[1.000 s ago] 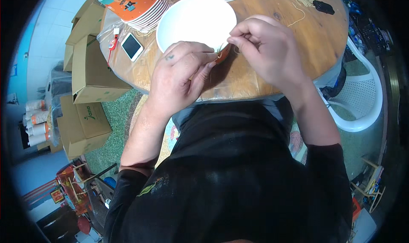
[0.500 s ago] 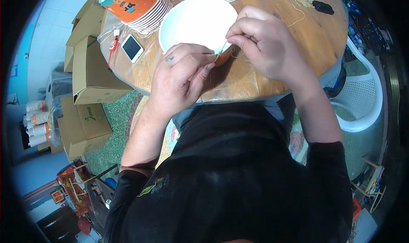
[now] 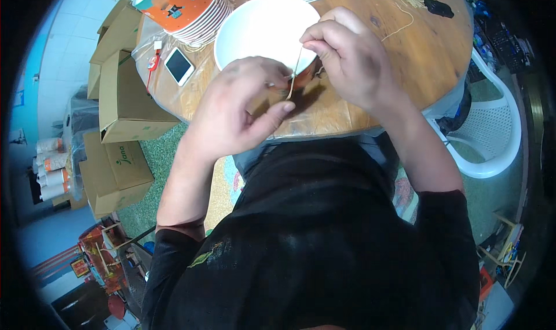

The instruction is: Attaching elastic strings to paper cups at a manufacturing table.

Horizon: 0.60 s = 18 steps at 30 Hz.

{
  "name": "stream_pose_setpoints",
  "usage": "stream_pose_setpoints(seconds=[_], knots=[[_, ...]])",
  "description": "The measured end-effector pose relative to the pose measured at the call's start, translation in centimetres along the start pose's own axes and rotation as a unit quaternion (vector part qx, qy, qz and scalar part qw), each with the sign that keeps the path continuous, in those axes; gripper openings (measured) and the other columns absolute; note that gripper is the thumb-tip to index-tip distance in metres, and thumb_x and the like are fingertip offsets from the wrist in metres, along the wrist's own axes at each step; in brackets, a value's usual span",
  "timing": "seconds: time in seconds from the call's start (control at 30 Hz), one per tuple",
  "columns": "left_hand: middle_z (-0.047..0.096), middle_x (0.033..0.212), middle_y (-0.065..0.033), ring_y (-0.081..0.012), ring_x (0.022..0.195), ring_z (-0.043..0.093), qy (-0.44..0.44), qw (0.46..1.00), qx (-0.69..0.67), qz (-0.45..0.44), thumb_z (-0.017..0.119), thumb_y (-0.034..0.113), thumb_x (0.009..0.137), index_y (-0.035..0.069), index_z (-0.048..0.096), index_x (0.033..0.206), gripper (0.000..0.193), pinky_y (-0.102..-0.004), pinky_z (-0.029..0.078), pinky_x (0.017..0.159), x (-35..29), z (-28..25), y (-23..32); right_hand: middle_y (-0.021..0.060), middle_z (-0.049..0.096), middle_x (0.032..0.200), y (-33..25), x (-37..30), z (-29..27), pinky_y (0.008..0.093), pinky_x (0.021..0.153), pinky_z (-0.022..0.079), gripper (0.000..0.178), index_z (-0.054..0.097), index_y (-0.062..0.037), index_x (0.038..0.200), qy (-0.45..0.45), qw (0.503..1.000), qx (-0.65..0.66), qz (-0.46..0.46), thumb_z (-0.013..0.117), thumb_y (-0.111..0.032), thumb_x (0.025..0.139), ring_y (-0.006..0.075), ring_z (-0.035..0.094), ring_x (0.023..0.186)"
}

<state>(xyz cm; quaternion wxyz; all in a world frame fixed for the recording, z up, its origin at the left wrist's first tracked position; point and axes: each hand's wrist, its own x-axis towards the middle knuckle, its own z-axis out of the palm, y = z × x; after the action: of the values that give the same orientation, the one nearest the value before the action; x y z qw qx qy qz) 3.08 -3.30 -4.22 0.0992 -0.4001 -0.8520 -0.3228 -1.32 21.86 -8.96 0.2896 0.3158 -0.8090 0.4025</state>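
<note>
In the head view, we see a thin pale cord (image 3: 293,75) in the gap between our two hands, over the near right edge of a round paper tub (image 3: 263,32) with a white face and orange wall. The cord's long axis runs toward our body, leaning slightly left, with a small knot-like thickening midway.

Our right hand (image 3: 353,61) is nearer to the cord's far end and pinches it between thumb and fingertips. Our left hand (image 3: 229,107) lies to the left of the near end, its thumb parted from its fingers; the near end hangs close to the thumb tip. The left fingers are blurred, so we cannot tell whether they touch the cord or the tub. The hands are apart, and the tub stands on the wooden tabletop (image 3: 341,110), mostly beyond them.
</note>
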Motion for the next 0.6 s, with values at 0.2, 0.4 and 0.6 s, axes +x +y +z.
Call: stream_pose_setpoints(seconds=[0.2,0.4,0.6], knots=[[0.081,0.114,-0.0098,-0.0130,0.104,0.074,-0.031,0.960,-0.100,-0.258,0.077,0.013,0.108,-0.005,0.072,0.130,0.029,-0.0296,0.060,0.095,3.6,-0.1,1.0,0.0127,0.073,0.099,0.0,-0.2,0.4,0.0417,0.079,0.061,0.005,0.079,-0.0054,0.102,0.017,0.998,0.052,-0.034,0.082,-0.008,0.099,0.0330,0.076,0.091],[0.082,0.083,-0.0098,-0.0131,0.076,0.078,0.020,0.944,-0.164,-0.286,0.083,0.019,0.102,0.001,0.087,0.106,0.018,-0.0301,0.062,0.072,3.4,1.1,-0.1,0.0093,0.071,0.097,-1.4,-2.8,1.8,0.0378,0.071,0.061,0.018,0.077,-0.0045,0.102,0.153,0.981,0.121,0.005,0.088,0.000,0.088,0.0269,0.074,0.085],[0.082,0.090,-0.0073,-0.0112,0.078,0.076,0.031,0.924,-0.235,-0.301,0.079,0.017,0.107,-0.004,0.083,0.112,0.022,-0.0284,0.062,0.072,3.8,0.9,-0.1,0.0051,0.071,0.100,-2.2,-4.9,3.4,0.0350,0.069,0.061,0.030,0.079,-0.0059,0.105,0.106,0.988,0.052,-0.098,0.094,-0.002,0.079,0.0214,0.073,0.082]])
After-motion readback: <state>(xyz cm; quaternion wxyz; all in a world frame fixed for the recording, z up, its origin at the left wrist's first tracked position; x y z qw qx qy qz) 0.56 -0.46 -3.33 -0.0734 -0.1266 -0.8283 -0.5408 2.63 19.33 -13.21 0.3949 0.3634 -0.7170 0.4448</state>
